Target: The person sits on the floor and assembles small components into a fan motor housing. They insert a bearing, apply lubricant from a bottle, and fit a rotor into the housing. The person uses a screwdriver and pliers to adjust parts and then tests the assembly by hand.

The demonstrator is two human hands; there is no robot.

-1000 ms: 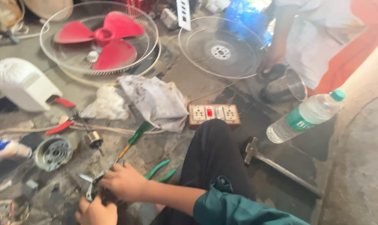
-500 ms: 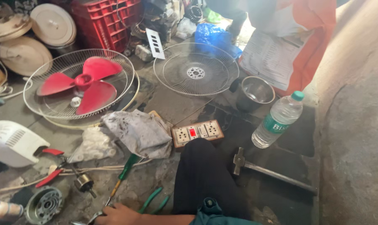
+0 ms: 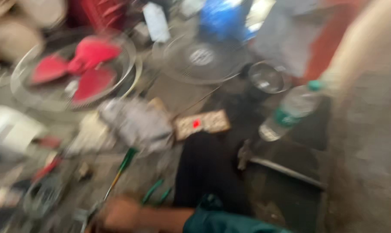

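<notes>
Though the whole view is smeared w/ motion blur, the main layout reads ok. One hand (image 3: 120,213) shows at the bottom edge, forearm running in from the teal sleeve (image 3: 221,222) at bottom centre; can't tell which hand it is, nor whether fingers are curled or spread – too blurred. It sits right at the lower end of a screwdriver (image 3: 120,170) w/ green handle, shaft slanting down-left toward the hand; touching or just beside, can't say. Green-handled pliers (image 3: 154,192) lie just right of the hand, near the dark trouser leg (image 3: 208,172). The other hand isn't visible.

Around it on the grey floor (image 3: 182,92): crumpled grey cloth (image 3: 137,123) above the screwdriver, a tan socket board (image 3: 202,123) w/ red switch just right of the cloth. Hammer (image 3: 264,162) lies right of the leg, head toward the leg, handle running down-right. Clear plastic bottle (image 3: 290,112) w/ green cap tilts above the hammer. Steel bowl (image 3: 264,77) sits further up. Top left, red fan blade (image 3: 81,67) inside a wire guard (image 3: 130,64); second wire guard (image 3: 202,58) lies flat to its right. White housing (image 3: 10,129) at left edge, round metal part (image 3: 42,198) bottom left. Another person (image 3: 290,34) in light cloth sits at top right, well apart from the hand.
</notes>
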